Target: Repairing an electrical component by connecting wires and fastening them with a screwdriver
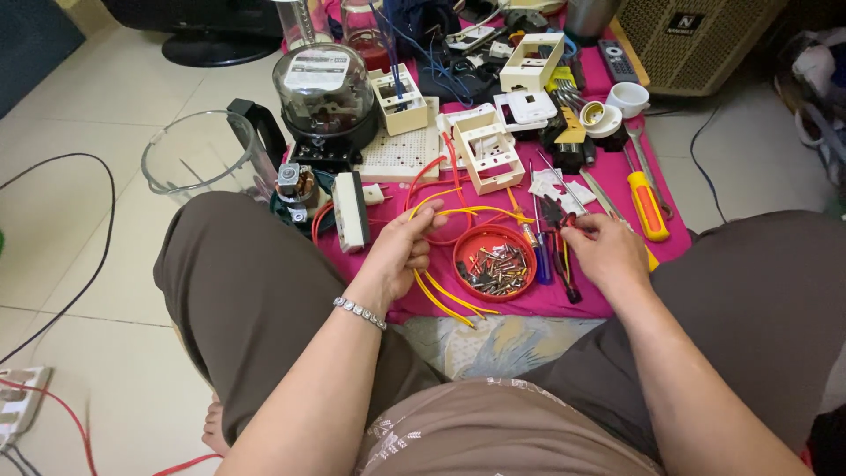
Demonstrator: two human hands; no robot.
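Note:
I sit on the floor with a pink cloth (608, 264) spread before my knees. My left hand (401, 247) is closed on a bundle of yellow wires (449, 295) that loop over a round red dish of screws (495, 262); red wires (421, 181) curl behind it. My right hand (606, 249) grips a pair of pliers (555, 214) with red and black handles, jaws pointing left toward the yellow wire's far end. A bracelet circles my left wrist.
On the cloth lie a cream switch box (485, 150), an electric meter under a glass dome (324, 88), a perforated board (401, 154), an orange screwdriver (646, 204), wrenches and white lamp sockets (627, 97). A clear blender jug (198, 154) stands left. Cables cross the tiles.

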